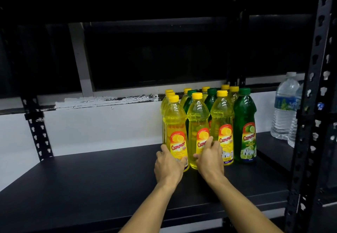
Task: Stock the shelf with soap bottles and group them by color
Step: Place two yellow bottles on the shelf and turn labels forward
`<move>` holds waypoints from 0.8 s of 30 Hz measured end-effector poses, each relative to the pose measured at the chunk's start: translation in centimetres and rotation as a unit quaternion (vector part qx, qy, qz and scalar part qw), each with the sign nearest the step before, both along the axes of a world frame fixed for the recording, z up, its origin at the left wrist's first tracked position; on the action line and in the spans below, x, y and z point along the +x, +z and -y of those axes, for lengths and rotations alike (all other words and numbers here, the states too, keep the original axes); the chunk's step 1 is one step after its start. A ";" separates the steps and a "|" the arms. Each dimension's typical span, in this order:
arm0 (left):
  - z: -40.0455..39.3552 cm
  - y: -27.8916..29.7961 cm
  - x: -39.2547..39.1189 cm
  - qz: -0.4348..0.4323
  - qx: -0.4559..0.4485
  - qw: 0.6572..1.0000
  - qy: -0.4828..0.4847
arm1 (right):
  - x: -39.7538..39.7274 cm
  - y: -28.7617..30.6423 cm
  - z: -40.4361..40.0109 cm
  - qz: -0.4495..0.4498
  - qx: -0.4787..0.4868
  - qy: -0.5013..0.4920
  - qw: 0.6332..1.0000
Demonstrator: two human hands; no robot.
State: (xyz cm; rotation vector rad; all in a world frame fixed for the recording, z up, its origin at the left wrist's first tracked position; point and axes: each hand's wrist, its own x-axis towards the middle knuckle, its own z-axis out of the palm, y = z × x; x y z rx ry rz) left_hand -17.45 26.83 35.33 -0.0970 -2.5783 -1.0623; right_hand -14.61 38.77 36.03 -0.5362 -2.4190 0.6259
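Several yellow and green soap bottles stand clustered on the black shelf [91, 187], right of its middle. My left hand [168, 167] grips the base of the front-left yellow bottle [175, 123]. My right hand [209, 158] wraps the lower part of the middle front yellow bottle [197, 118]. A third yellow bottle [221, 119] and a green bottle [245, 123] complete the front row. More yellow-capped and green-capped bottles [211, 98] stand mixed in the rows behind, partly hidden.
Clear water bottles [284, 109] stand at the shelf's far right, beside the black perforated upright [310, 105]. Another upright [36, 129] is at the back left. A white wall runs behind. Bare shelf surface lies left of the bottles.
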 end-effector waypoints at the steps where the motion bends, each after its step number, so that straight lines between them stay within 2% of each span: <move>1: 0.0 0.0 -0.1 0.001 0.001 1.000 -0.002 | -0.1 -0.1 0.0 -0.002 0.004 0.000 1.000; 12: 0.2 0.0 -0.7 -0.005 -0.006 1.000 -0.013 | -0.6 -0.3 0.0 -0.010 0.024 -0.012 1.000; 24: 0.2 -0.3 -0.8 -0.008 -0.010 1.000 -0.014 | -0.4 -0.4 -0.1 -0.021 -0.012 0.005 1.000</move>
